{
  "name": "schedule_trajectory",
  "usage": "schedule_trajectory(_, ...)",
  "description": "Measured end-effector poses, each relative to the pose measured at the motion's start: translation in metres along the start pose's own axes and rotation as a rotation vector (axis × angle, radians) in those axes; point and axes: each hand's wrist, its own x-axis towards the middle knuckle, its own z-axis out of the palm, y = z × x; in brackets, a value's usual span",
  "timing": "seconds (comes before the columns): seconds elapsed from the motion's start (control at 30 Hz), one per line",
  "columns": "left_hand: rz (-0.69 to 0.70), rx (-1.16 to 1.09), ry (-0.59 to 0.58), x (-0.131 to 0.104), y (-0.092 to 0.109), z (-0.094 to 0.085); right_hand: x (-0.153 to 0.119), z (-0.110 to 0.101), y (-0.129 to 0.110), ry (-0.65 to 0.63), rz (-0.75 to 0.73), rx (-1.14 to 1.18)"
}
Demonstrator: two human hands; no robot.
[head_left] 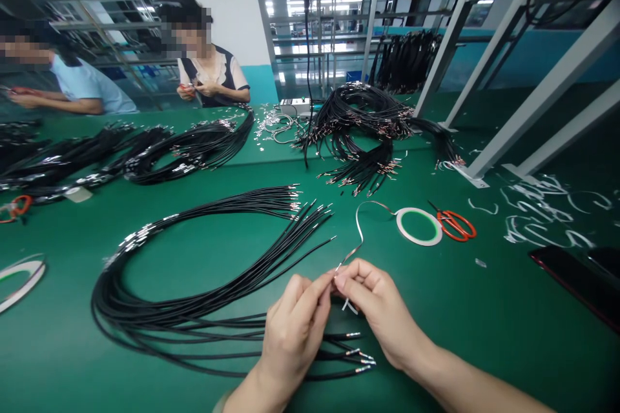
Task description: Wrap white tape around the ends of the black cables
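Observation:
My left hand [295, 329] is closed in a pinch around the end of a black cable, whose tip is mostly hidden by the fingers. Against it, my right hand [372, 310] pinches a narrow strip of copper-coloured, white-backed tape [359, 232]. That strip runs up in a curve to a flat tape roll [398, 227] lying behind the hands. Fingertips of both hands meet, and a white scrap [349, 306] hangs below them. A looped bundle of black cables [159, 297] lies to the left, with several finished-looking ends [361, 369] beneath my left hand.
Orange-handled scissors [455, 226] lie beside the roll, and white strips [537, 213] litter the right. More cable bundles [358, 116] lie farther back, near slanted metal posts [547, 84]. A dark phone-like object [571, 277] is at right. Two people [213, 71] work across the table.

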Motion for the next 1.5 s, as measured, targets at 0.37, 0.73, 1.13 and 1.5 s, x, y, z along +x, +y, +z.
schedule_trajectory(0.37, 0.000, -0.002, -0.009, 0.0005, -0.0010, -0.0010, -0.0005, 0.0011, -0.0037, 0.011, 0.010, -0.018)
schedule_trajectory(0.73, 0.023, -0.023, -0.014, -0.0029, -0.0027, 0.0008, 0.0007, 0.0007, -0.0024, 0.007, 0.015, -0.016)
schedule_trajectory(1.13, 0.033, 0.004, 0.009, 0.0000, -0.0002, -0.0003, 0.0011, 0.0008, -0.0064, 0.001, 0.011, -0.019)
schedule_trajectory(1.5, 0.048, 0.002, -0.006, -0.0027, -0.0014, -0.0009, 0.0020, 0.0007, -0.0062, 0.001, 0.011, -0.020)
